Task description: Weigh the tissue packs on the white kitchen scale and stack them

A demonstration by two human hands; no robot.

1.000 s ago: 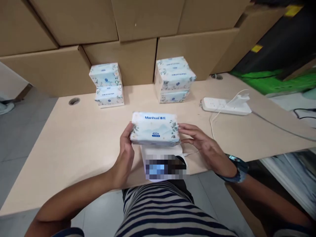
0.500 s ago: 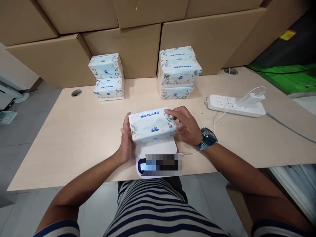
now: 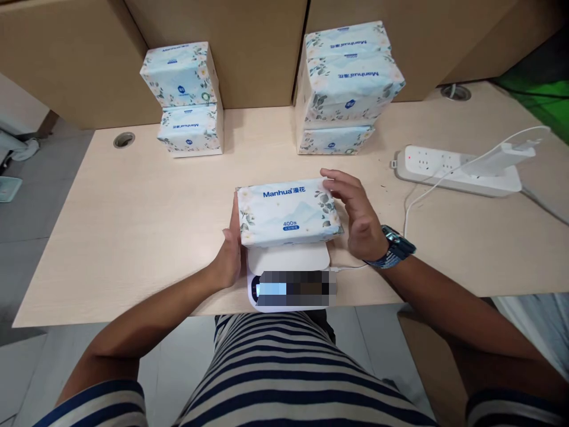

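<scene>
A tissue pack, pale blue with a leaf print, lies on the white kitchen scale at the desk's near edge. My left hand presses flat against the pack's left end. My right hand, with a watch on the wrist, cups the right end, its fingertips on the top right corner. The pack is held between the two hands. The scale's display is blurred out.
Two stacks of the same tissue packs stand at the back, one at the left and a taller one at the right. Cardboard boxes wall off the rear. A white power strip with a charger and cable lies right.
The pack has come down onto the scale plate between my hands. The camera has moved closer and tilted down, so the desk looks larger.
</scene>
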